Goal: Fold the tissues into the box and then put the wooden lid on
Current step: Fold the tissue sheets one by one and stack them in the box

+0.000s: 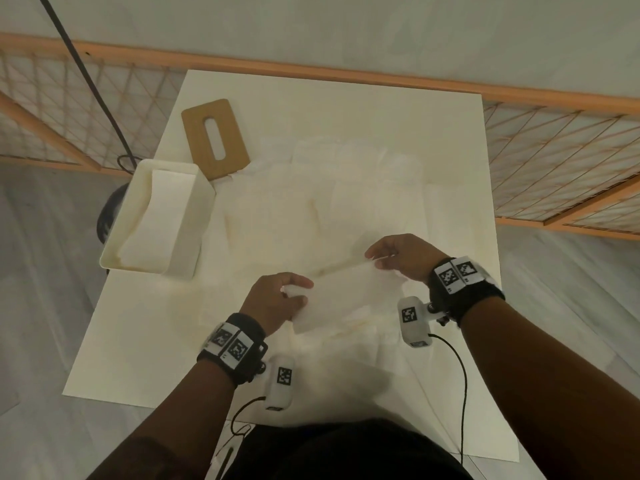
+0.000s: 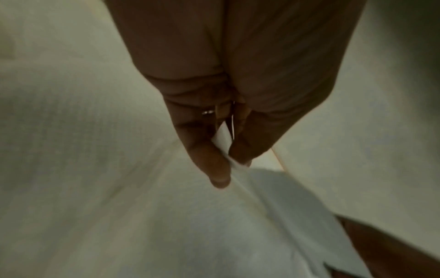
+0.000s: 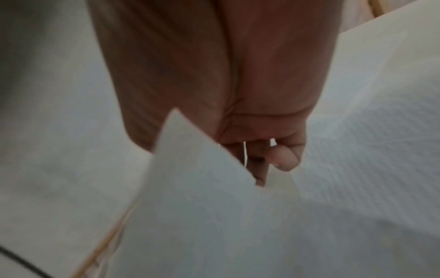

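Pinched tissue (image 1: 341, 299) between left hand (image 1: 277, 299) and right hand (image 1: 403, 258); ought to have matched edges before creasing.

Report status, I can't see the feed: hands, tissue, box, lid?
Left hand and right hand pinch one tissue at opposite ends. Box open, tissue inside. Wooden lid flat behind box. Loose tissues on table.

Recording setup in a plain room, white table (image 1: 450, 140), wooden lattice screen (image 1: 554, 161), grey floor (image 1: 41, 306)
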Available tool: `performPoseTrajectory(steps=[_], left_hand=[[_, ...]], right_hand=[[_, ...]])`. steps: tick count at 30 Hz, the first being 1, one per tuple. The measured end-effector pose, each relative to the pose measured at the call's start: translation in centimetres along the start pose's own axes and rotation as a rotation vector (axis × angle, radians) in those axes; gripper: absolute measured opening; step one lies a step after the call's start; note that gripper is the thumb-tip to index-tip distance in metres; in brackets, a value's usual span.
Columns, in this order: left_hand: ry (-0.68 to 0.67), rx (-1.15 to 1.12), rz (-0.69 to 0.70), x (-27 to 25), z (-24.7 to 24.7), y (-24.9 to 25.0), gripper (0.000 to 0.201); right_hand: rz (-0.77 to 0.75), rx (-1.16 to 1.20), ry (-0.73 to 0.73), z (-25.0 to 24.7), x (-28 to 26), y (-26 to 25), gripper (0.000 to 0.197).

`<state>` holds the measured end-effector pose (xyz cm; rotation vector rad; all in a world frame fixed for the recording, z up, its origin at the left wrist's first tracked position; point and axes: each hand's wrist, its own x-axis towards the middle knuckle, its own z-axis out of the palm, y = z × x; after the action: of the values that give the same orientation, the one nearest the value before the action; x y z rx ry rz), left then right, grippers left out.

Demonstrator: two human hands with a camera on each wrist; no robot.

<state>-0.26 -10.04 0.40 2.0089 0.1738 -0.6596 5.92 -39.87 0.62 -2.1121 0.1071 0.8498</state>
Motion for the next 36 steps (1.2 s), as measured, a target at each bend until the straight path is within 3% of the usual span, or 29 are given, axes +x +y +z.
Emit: performPoseTrajectory(steps=[10,13,16,19,25,29,34,36], left_hand=[[0.039,0.511,0.131,0.6,2.7,-1.7,0.027],[0.022,0.588,0.212,0.8,3.2,-1.2,0.050],[0.008,0.653,0.248,1.1,3.4,-0.5,0.058],[0.005,0.735,0.250,1.6,3.5,-0.3,0.055],[-0.004,0.769,0.273,2.4,3.5,0.0,0.046],[-0.026,0.766,0.263,2.6,3.4,0.0,0.046],[-0.054,0.749,0.247,3.0,3.0,0.3,0.046],[0.007,0.609,0.220,3.5,2.5,1.0,0.057]], right_hand=[[0.027,-0.303,0.301,1.4,3.4,-1.5,0.010],[-0.004,-0.339,0.431,1.1,5.3,-2.6,0.035],[-0.012,-0.369,0.392,0.9,7.0,-3.5,0.065],[0.055,-0.434,0.346,0.5,8.1,-4.2,0.074],[0.147,-0.475,0.314,0.0,8.4,-4.7,0.049],[0.136,-0.339,0.380,-0.5,8.0,-5.3,0.032],[-0.014,-0.162,0.454,-2.0,5.8,-6.6,0.026],[-0.100,-0.134,0.443,-2.5,4.6,-7.0,0.026]])
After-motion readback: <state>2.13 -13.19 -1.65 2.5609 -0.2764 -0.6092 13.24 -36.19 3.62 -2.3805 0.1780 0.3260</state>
